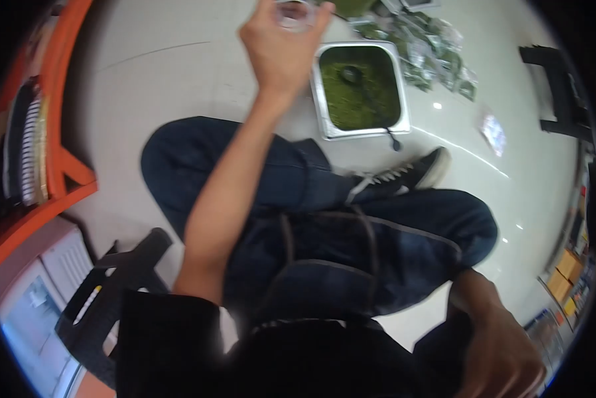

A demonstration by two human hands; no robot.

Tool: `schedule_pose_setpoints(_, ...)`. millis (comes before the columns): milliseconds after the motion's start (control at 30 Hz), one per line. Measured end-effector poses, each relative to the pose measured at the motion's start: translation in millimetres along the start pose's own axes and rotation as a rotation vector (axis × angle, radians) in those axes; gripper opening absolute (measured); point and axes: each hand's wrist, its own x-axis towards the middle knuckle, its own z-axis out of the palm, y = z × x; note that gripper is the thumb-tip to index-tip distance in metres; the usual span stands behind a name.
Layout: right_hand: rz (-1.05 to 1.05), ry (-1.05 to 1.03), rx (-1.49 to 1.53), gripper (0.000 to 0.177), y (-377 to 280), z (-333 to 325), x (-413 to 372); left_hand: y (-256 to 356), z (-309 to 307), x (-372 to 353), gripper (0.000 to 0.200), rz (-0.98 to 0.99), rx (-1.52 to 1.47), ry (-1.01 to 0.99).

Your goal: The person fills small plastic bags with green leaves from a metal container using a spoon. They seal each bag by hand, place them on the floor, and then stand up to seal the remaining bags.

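My left hand (281, 50) reaches to the top edge of the view, with its fingers and thumb around a small clear round cup (294, 14). Something dark reddish shows inside the cup. Just right of that hand stands a square metal pan (323, 99) of chopped green stuff (344, 109). A dark spoon (371, 96) lies in it, its handle over the near rim. Low at the right, beside my hip, is my right hand (500, 351). Its fingers look curled downward and are partly cut off by the frame; what they hold, if anything, is hidden.
Several small clear packets of green stuff (424, 50) lie past the pan, with a shiny packet (492, 132) farther right. An orange shelf (59, 132) and a black stool (122, 285) stand left. Another black stool (553, 89) is at the right. My crossed legs (318, 172) fill the middle.
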Motion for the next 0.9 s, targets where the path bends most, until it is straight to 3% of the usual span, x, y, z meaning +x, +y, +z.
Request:
schedule_pose_setpoints(267, 0.025, 0.037, 0.086, 0.066, 1, 9, 0, -1, 4, 3, 0.021, 0.045, 0.04, 0.019)
schedule_pose_setpoints(367, -0.219, 0.034, -0.22, 0.042, 10, 8, -8, -19, 17, -2, 0.023, 0.115, -0.043, 0.034)
schedule_pose_setpoints(400, -0.056, -0.012, -0.332, 0.035, 6, -3, 0, -28, 10, 5, 0.027, 0.189, -0.105, 0.049)
schedule_pose_setpoints(433, 0.059, 0.355, -0.739, 0.024, 22, 24, 7, -29, 1, 9, 0.027, 0.212, -0.069, 0.051)
schedule_pose_setpoints(467, 0.322, 0.085, -0.996, 0.018, 15, 14, 16, -28, 2, 9, 0.027, 0.18, -0.07, 0.069)
schedule_pose_setpoints(500, 0.402, -0.063, -1.236, 0.018, 33, 17, 15, -25, 10, 4, 0.028, 0.135, -0.1, 0.07)
schedule_pose_setpoints(533, 0.539, -0.18, -1.291, 0.024, 44, 25, 21, -26, 9, 4, 0.028, 0.128, -0.084, 0.023)
schedule_pose_setpoints(567, 0.442, -0.1, -1.403, 0.027, 60, 37, 11, -11, 7, 3, 0.019, 0.027, -0.073, 0.013)
schedule_pose_setpoints(600, 0.35, -0.01, -1.512, 0.031, 76, 50, 1, -7, 6, 2, 0.017, 0.091, -0.007, 0.007)
schedule_pose_setpoints(667, 0.6, 0.012, -1.481, 0.032, 59, 72, 8, -15, 28, -39, 0.021, 0.047, -0.061, -0.082)
schedule_pose_setpoints(733, 0.643, -0.092, -1.469, 0.037, 42, 64, 24, -34, 22, -3, 0.029, 0.181, -0.084, 0.01)
schedule_pose_setpoints(800, 0.655, -0.206, -1.485, 0.045, 25, 49, 37, -13, 15, 6, 0.029, 0.167, -0.106, 0.005)
schedule_pose_setpoints(833, 0.562, -0.297, -1.503, 0.046, 25, 42, 34, -15, 16, 10, 0.029, 0.158, -0.121, 0.003)
schedule_pose_setpoints(900, 0.641, -0.314, -1.492, 0.046, 51, 46, 24, -26, 16, 3, 0.027, 0.114, -0.122, -0.024)
